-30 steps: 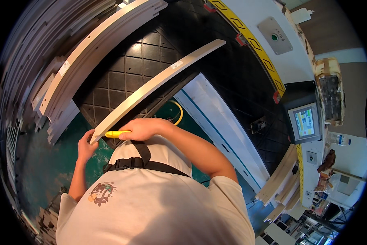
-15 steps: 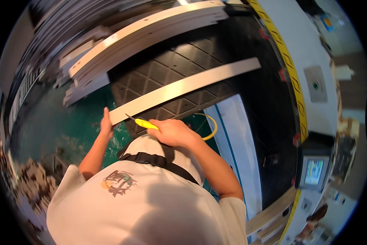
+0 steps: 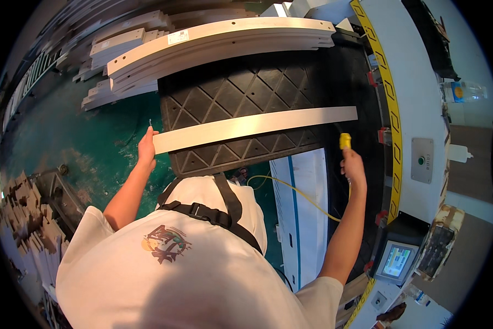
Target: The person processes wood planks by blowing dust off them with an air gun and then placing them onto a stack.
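Head cam: board gripped at one end only

Left hand (image 3: 147, 147) has the board (image 3: 246, 126) by its left end; the rest stretches over the black mat (image 3: 246, 90), can't tell if it's resting. Right hand (image 3: 354, 167) is wrapped round a yellow tool (image 3: 345, 141) near the far end. With that lopsided grip, I reckon the board could twist or slip, and the trailing hose (image 3: 304, 196) could snag.

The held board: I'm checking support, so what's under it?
Black grooved mat shows along both sides, green floor by the left end; whatever the board covers is hidden.
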The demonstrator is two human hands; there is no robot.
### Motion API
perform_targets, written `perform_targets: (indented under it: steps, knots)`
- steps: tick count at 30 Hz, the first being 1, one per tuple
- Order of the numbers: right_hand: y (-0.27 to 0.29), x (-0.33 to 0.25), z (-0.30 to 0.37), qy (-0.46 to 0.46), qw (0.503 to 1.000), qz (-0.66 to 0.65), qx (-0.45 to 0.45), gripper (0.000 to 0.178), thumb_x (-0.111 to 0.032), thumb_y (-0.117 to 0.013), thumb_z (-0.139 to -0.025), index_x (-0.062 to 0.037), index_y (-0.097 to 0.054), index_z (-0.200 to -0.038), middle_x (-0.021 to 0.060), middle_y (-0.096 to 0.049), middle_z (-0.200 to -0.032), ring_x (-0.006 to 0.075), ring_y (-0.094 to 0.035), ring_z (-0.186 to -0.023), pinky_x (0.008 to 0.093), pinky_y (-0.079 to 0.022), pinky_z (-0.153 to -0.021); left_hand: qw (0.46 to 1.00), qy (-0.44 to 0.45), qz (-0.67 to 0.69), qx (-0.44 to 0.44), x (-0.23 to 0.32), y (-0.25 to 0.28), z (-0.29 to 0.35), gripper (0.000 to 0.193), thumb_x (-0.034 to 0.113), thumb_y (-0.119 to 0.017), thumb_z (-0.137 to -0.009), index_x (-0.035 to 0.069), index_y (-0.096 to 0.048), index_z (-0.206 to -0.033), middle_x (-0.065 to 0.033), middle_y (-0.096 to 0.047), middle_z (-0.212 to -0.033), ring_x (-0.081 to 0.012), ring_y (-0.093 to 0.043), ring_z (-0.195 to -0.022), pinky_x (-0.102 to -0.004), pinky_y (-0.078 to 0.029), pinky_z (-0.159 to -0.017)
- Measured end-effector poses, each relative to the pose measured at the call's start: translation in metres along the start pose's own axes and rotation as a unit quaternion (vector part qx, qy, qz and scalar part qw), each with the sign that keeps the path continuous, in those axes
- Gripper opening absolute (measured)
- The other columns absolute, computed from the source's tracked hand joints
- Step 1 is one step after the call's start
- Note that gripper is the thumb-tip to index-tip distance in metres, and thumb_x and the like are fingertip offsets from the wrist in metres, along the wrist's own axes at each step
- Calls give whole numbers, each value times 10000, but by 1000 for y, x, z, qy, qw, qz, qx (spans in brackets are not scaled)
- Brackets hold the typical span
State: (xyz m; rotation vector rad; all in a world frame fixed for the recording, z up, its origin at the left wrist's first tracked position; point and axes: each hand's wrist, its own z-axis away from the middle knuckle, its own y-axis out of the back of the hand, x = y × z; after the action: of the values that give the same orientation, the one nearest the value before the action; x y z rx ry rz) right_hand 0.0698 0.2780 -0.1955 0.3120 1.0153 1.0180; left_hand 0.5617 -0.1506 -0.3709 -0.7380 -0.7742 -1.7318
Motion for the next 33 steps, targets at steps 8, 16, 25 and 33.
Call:
perform_targets:
  steps: [8, 16, 25, 33]
  knots:
    - [52, -27, -49, -95, 988, -77, 94, 448, -504, -467, -1088, -95, -595, -956, 7, -537, -687, 147, -526, -531, 316, -356, -475, 989, 93, 109, -36, 2, 9, -1, 538, 560, -603, -1032, 64, -692, -1222, -44, -710, -1081, -152, -657, -951, -328, -498, -819]
    - [47, 20, -72, -17, 999, -41, 10, 392, -528, -537, -1064, -153, -616, -982, -32, -479, -603, 101, -454, -436, 238, -329, -396, 957, 120, 230, -131, -10, 22, 4, 699, 649, -486, -1046, 26, -616, -1333, -113, -705, -1202, -220, -671, -1118, -420, -496, -1012]
    - [-195, -130, 141, 172, 838, 70, -513, 420, -414, -544, -1093, -8, -647, -1074, 4, -559, -724, 106, -520, -663, 295, -442, -623, 954, 168, 196, -151, -2, 38, 9, 653, 672, -419, -1058, 116, -646, -1315, -28, -713, -1240, -174, -659, -1159, -396, -526, -952]
    - [-213, -144, 140, 195, 834, 68, -513, 369, -353, -609, -1065, 1, -657, -1159, 19, -622, -835, 110, -562, -741, 282, -479, -689, 942, 235, -98, -220, 63, 57, 16, 767, 764, -488, -968, 65, -702, -1200, -151, -773, -957, -234, -732, -648, -321, -625, -651]
